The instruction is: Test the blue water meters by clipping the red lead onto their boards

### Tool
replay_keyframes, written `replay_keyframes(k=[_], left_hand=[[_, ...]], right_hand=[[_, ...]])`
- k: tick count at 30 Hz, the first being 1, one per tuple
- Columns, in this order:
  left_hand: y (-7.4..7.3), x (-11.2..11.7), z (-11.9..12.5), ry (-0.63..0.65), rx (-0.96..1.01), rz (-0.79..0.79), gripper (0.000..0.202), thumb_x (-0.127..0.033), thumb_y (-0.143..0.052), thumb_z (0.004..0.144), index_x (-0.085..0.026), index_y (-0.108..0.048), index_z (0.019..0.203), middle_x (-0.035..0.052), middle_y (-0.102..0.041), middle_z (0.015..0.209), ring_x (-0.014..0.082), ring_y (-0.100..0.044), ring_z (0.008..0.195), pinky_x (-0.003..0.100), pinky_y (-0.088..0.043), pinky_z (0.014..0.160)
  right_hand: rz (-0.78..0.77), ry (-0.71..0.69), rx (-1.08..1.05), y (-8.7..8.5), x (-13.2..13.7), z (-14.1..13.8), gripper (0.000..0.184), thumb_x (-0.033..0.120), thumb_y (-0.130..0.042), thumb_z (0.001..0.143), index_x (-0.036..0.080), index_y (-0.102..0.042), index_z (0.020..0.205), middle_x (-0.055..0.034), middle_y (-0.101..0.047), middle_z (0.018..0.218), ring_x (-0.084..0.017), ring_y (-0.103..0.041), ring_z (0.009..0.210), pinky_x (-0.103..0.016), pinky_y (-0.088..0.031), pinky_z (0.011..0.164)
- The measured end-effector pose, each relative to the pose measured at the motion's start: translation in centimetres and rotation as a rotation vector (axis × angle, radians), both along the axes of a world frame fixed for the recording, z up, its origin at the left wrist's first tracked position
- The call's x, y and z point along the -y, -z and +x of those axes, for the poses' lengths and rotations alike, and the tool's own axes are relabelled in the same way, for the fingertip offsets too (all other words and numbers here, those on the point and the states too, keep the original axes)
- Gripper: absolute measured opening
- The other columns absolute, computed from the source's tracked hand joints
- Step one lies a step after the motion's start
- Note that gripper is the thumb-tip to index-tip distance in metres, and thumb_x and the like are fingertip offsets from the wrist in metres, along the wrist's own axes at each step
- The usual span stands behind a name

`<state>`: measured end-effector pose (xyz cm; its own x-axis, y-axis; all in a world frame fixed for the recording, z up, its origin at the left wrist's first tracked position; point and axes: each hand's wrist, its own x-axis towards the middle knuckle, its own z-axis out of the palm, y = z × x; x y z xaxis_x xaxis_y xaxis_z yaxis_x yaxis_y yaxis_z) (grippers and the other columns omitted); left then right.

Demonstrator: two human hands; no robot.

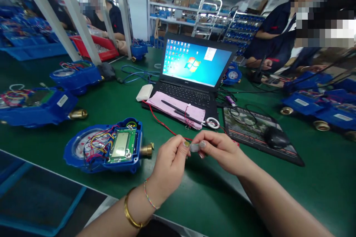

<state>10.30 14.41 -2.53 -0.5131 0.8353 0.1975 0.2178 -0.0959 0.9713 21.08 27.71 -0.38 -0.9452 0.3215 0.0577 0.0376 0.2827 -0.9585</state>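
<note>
Above the green table, my left hand [171,164] and my right hand [221,150] meet, fingertips pinched. Between them is a small translucent greyish piece [195,147], one end at each hand; its exact kind is not clear. Just behind the fingertips runs a red cable [160,120], coming from a white box [145,92] beside the laptop. To the left of my left hand lies a blue water meter [102,146], its housing uncovered, showing a circuit board with a display [122,144], coloured wires and a brass fitting [147,150].
A laptop [191,63] stands behind my hands, with a pink cloth [175,108] and pens on it. A mouse [275,137] rests on a mouse pad [250,129] at right. More blue meters [36,103] stand on both sides. Co-workers [278,33] are across the table.
</note>
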Motion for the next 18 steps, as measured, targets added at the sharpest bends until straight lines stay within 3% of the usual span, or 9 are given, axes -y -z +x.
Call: replay_keyframes(k=[7,13,18], left_hand=[[-0.7,0.5,-0.3,-0.018,0.054,-0.015,0.032,-0.033,-0.035,0.092,-0.017,-0.048,0.068,0.0013,-0.049,0.066,0.0151,-0.047,0.065,0.026,-0.038,0.062],[-0.7,1.2,0.0,-0.051,0.088,-0.007,0.025,-0.032,-0.036,0.092,-0.018,-0.050,0.076,0.0013,-0.049,0.070,0.0156,-0.047,0.068,0.026,-0.038,0.065],[-0.6,0.9,-0.1,-0.035,0.000,-0.064,0.034,-0.042,-0.040,0.091,-0.018,-0.046,0.067,-0.0012,-0.042,0.062,0.0136,-0.041,0.060,0.025,-0.033,0.057]], right_hand=[[-0.011,0.022,-0.043,0.2,0.0,-0.1,0.038,0.051,-0.053,0.087,0.014,-0.061,0.081,-0.0001,-0.056,0.062,-0.012,-0.051,0.056,-0.023,-0.040,0.055],[-0.002,0.015,-0.068,0.2,0.3,-0.2,0.029,0.043,-0.052,0.089,0.015,-0.060,0.083,0.0001,-0.056,0.065,-0.012,-0.052,0.058,-0.023,-0.041,0.056],[0.012,0.032,-0.091,0.1,0.7,-0.5,0.018,0.034,-0.052,0.088,0.017,-0.053,0.093,-0.0023,-0.062,0.072,-0.015,-0.060,0.065,-0.026,-0.047,0.060]])
